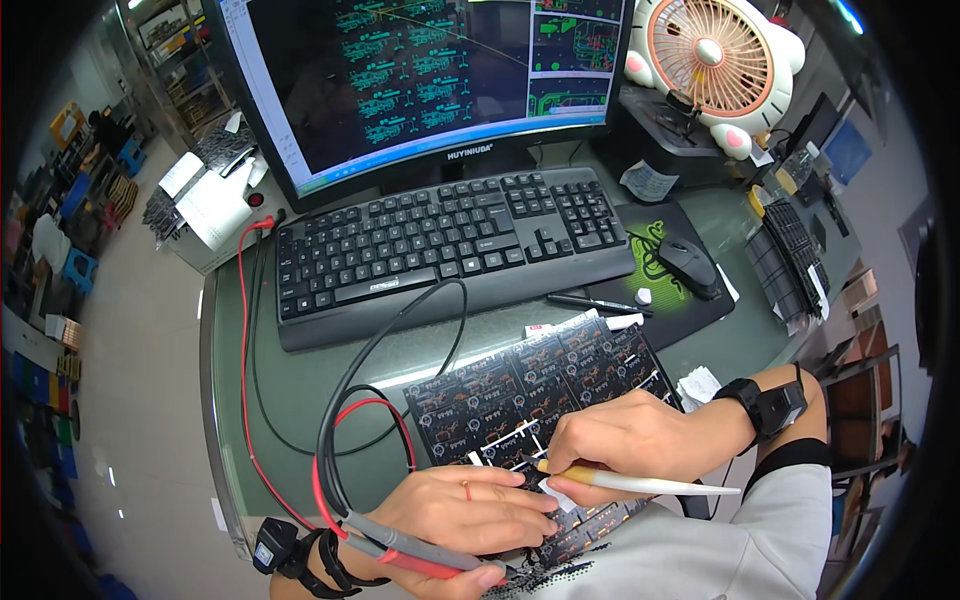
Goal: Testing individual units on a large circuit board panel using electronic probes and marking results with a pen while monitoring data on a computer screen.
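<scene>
A black printed circuit board panel [490, 385], marked with rows of small orange and white patterns, lies tilted at the table's front edge. My left hand [470, 515] rests its fingers on the lower part of the panel. Tucked against its thumb is a pair of test probes [415, 555], one red and one grey, with their tips low by the panel. My right hand [625, 440] pinches a slim pen-like tool [640, 484] with a yellow front and white tapered tail. Its dark tip is at the panel, near my left fingertips. A small white paper piece [562, 497] lies between my hands.
A black keyboard [440, 240] stands before a monitor [420, 80]. To its right are a mouse [688, 265] on a mat, a pen [598, 304] and a pink-and-white fan [710, 60]. Probe leads [243, 330] run left to a grey box [205, 235]. Stacked dark panels [790, 260] sit far right.
</scene>
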Tool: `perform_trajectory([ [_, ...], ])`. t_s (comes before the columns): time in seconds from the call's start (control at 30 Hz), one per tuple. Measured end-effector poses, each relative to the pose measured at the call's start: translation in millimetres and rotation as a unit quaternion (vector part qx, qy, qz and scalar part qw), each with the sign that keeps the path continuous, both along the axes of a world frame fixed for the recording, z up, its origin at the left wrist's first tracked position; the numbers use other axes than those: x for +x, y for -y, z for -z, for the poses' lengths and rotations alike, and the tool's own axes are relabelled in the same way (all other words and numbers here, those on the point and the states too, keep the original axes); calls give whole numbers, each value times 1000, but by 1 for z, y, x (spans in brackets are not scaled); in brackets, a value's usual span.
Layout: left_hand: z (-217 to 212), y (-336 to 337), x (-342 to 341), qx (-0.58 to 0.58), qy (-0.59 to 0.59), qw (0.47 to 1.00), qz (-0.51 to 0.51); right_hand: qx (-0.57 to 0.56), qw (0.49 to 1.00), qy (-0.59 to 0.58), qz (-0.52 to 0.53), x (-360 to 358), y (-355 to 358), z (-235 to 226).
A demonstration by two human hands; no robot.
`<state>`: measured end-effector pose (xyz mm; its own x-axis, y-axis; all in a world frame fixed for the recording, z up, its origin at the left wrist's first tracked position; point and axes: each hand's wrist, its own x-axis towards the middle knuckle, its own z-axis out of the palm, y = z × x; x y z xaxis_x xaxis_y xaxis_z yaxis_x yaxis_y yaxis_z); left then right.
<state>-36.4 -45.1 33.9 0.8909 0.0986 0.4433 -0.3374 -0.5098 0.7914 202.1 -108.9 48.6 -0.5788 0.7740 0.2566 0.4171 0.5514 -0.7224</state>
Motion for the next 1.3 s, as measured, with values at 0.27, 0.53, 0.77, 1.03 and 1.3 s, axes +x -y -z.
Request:
perform_trajectory([
  [0.27,0,0,-1,-6,-4,1000,0,22,1000,2,13,-2,1,0],
  [0.53,0,-1,0,-8,-5,1000,0,18,1000,4,13,-1,1,-1],
  [0.77,0,0,0,-10,-11,1000,-3,25,1000,6,13,-2,0,-1],
  [1.03,0,1,0,-6,-11,1000,-6,16,1000,10,9,-3,0,-5],
  [1.3,3,-2,2,21,16,1000,3,1,999,30,12,-4,1,-6],
])
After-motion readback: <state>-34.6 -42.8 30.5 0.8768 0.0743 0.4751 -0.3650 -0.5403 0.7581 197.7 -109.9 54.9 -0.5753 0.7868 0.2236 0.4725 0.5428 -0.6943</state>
